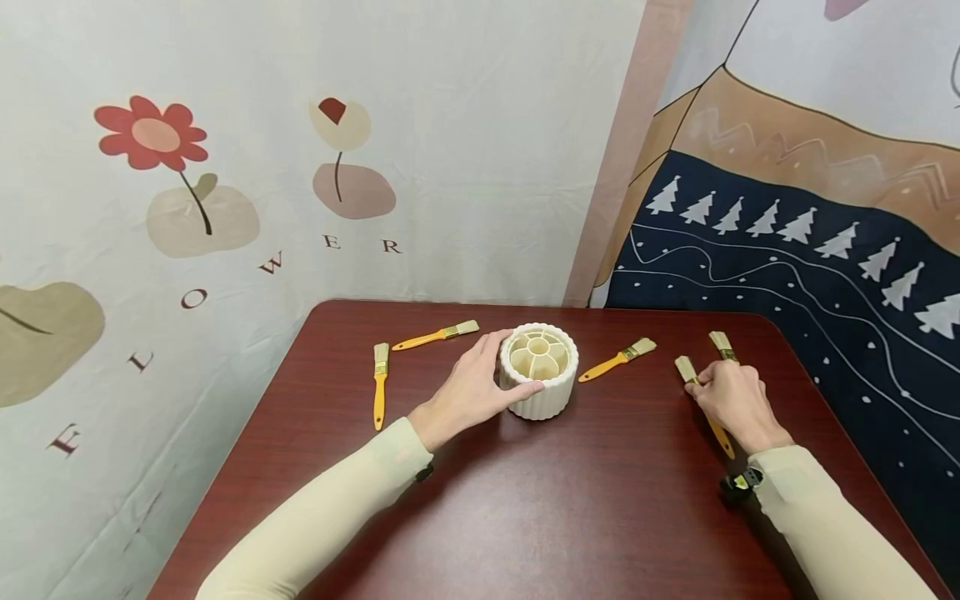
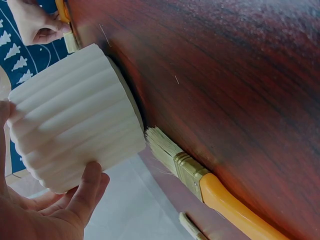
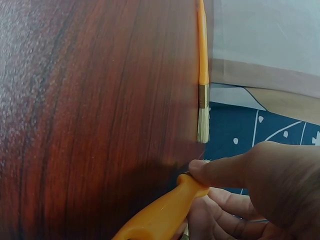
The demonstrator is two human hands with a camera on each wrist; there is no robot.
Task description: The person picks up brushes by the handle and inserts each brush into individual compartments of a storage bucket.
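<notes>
A white ribbed round holder (image 1: 551, 402), divided inside into several petal-shaped compartments around a central tube, stands upright on the table. My left hand (image 1: 471, 385) holds its left side, thumb across the front and fingers round the back; the left wrist view shows fingertips on the ribbed wall (image 2: 80, 115). At the right of the table, my right hand (image 1: 738, 403) pinches a flat paintbrush (image 3: 162, 212) near its metal band. The yellow handle points toward me and the pale bristles away. Another paintbrush (image 1: 722, 343) lies just beyond, its handle hidden by that hand.
Right of the holder lies a paintbrush (image 1: 621, 359), bristles toward the back right. To the left, one paintbrush (image 1: 380, 388) points away from me and another paintbrush (image 1: 437, 335) lies near the back edge. Printed cloth (image 1: 480, 167) hangs behind the dark red table (image 1: 570, 517).
</notes>
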